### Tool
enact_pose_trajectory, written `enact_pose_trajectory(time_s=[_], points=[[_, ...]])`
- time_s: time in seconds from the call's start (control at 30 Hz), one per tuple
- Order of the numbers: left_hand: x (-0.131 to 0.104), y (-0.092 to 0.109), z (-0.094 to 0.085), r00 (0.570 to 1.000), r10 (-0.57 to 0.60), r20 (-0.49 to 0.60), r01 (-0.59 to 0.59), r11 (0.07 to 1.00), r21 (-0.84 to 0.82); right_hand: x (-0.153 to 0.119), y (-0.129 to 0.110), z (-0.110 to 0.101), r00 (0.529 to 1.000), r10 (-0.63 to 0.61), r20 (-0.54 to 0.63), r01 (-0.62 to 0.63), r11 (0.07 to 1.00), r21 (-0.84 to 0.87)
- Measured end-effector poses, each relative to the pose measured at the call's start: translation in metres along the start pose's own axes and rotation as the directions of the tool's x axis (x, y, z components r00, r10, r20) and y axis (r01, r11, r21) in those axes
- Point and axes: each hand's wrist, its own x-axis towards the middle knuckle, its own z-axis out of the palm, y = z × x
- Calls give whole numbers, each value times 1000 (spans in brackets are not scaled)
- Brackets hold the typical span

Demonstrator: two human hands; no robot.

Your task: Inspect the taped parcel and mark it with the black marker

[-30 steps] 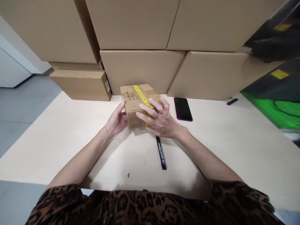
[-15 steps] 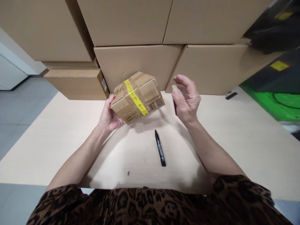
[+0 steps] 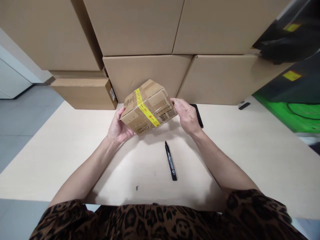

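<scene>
A small cardboard box [image 3: 150, 108] with a yellow tape strip and printed marks is held tilted above the table. My left hand [image 3: 120, 126] supports it from the lower left, its fingers partly hidden beneath. At the box's right edge, my right hand [image 3: 186, 115] pinches the corner between thumb and fingers. A black marker [image 3: 170, 160] lies capped on the table below the box. Behind my right hand is a dark flat object [image 3: 198, 115], partly covered by the hand.
Large cardboard boxes [image 3: 137, 26] stand stacked along the back of the pale table [image 3: 62, 150]. A flatter box [image 3: 82, 93] sits at the back left. A small black item [image 3: 244, 106] lies at the back right, near a green surface [image 3: 295, 116].
My right hand has moved left and taken hold of the box's right corner. More of the dark flat object now shows. My left hand still holds the box, with little change in its tilt.
</scene>
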Motion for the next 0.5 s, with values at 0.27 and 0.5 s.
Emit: enact_pose_trajectory(time_s=[0.27,0.5], points=[[4,-6,5,961,140,-237,-68,955,289,7,29,-7,973,156,170,-103,952,-288],[4,-9,11,887,275,-371,-63,868,492,13,36,-44,979,107,171,30,762,-647]])
